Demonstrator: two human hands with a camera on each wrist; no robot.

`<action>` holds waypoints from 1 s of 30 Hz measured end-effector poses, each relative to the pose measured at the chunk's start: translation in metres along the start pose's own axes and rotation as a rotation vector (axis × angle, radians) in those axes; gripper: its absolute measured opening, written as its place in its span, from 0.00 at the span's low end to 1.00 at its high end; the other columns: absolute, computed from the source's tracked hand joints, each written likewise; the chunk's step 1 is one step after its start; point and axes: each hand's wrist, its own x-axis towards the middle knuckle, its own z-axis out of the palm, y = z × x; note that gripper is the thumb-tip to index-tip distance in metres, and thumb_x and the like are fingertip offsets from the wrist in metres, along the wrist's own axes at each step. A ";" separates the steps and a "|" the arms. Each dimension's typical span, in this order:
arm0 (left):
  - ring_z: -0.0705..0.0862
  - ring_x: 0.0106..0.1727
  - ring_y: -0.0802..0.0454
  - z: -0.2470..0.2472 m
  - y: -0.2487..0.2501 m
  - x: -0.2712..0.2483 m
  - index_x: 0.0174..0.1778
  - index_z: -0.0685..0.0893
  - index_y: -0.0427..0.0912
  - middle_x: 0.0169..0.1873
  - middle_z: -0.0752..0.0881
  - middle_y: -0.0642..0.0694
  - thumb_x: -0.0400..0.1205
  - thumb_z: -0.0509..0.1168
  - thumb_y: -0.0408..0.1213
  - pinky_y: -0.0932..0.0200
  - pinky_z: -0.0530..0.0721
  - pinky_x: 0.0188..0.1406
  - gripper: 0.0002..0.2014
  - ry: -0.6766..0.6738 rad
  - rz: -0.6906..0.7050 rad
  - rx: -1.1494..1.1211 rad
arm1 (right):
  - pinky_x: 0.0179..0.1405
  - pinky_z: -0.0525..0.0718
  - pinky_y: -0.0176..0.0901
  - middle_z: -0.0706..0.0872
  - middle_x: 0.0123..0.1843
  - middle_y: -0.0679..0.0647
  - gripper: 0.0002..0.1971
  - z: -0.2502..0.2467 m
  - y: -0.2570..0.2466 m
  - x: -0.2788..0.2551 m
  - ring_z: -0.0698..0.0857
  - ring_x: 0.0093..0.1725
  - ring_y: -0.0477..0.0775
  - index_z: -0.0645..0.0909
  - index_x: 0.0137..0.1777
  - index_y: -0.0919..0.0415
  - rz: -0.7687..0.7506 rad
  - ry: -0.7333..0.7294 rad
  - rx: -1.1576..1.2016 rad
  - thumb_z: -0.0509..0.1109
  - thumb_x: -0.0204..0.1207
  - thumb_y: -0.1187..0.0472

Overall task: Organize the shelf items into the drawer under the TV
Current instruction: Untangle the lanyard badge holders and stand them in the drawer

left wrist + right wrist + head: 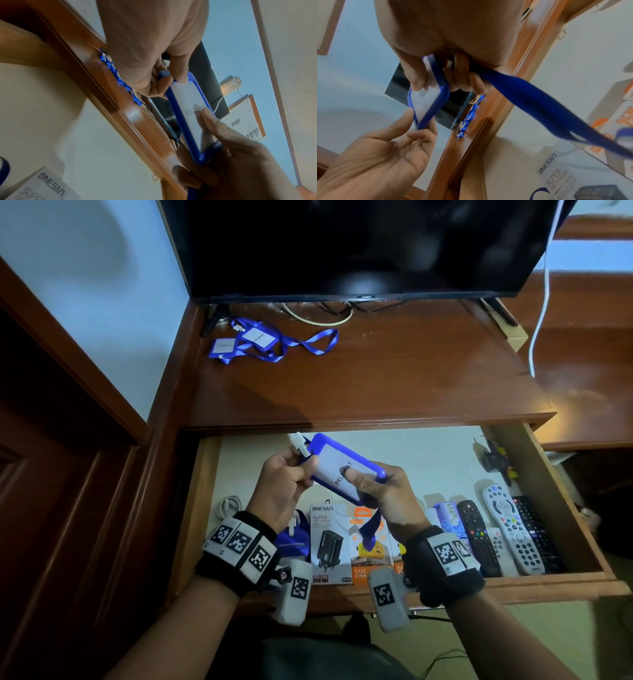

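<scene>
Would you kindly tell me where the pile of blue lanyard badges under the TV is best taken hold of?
Take the two badge holders, which lie flat and overlapping at the left of the shelf. Come from above and the front, since the TV overhangs behind. The loose lanyard loops would probably trail along.

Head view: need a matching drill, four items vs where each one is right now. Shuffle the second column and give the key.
Items
1. blue badge holder
2. two blue lanyards with badges
3. ONESAM charger box
4. grey remote

Places
A. drawer, right side, among other remotes
B. on the shelf top under the TV
C. held above the drawer by left hand and right hand
D. drawer, near its front, between the wrists

Pairs: 1-C, 2-B, 3-D, 4-A
</scene>
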 end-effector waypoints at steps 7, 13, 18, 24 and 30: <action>0.74 0.31 0.58 -0.024 0.018 0.007 0.49 0.81 0.35 0.33 0.81 0.48 0.67 0.74 0.32 0.67 0.69 0.27 0.16 -0.250 -0.188 0.284 | 0.26 0.66 0.36 0.65 0.20 0.56 0.20 -0.009 -0.002 -0.002 0.63 0.22 0.54 0.70 0.23 0.69 0.006 -0.040 0.022 0.75 0.73 0.69; 0.74 0.33 0.52 -0.034 0.029 0.006 0.60 0.84 0.38 0.35 0.84 0.44 0.64 0.79 0.35 0.65 0.72 0.30 0.27 -0.361 -0.258 0.523 | 0.27 0.68 0.39 0.68 0.28 0.64 0.19 -0.015 -0.007 -0.004 0.66 0.28 0.58 0.74 0.26 0.77 0.068 -0.106 -0.021 0.80 0.65 0.64; 0.81 0.31 0.60 -0.030 0.030 0.005 0.52 0.89 0.34 0.30 0.84 0.49 0.68 0.79 0.35 0.64 0.78 0.39 0.17 -0.280 -0.128 0.772 | 0.24 0.69 0.37 0.70 0.26 0.59 0.15 -0.012 -0.009 -0.004 0.67 0.27 0.56 0.78 0.24 0.66 0.099 -0.071 -0.035 0.75 0.71 0.71; 0.82 0.27 0.63 -0.026 0.031 0.002 0.50 0.90 0.38 0.30 0.89 0.50 0.71 0.77 0.31 0.74 0.76 0.30 0.11 -0.330 -0.124 0.805 | 0.22 0.69 0.35 0.71 0.27 0.59 0.11 -0.009 -0.006 -0.004 0.67 0.24 0.53 0.83 0.34 0.77 0.141 -0.071 -0.056 0.76 0.72 0.68; 0.87 0.44 0.50 -0.032 0.032 0.002 0.52 0.88 0.36 0.45 0.90 0.39 0.76 0.73 0.37 0.57 0.82 0.49 0.11 -0.498 -0.270 0.957 | 0.22 0.70 0.36 0.70 0.32 0.78 0.28 -0.007 -0.004 -0.007 0.67 0.29 0.59 0.75 0.38 0.86 0.190 -0.098 -0.090 0.81 0.66 0.57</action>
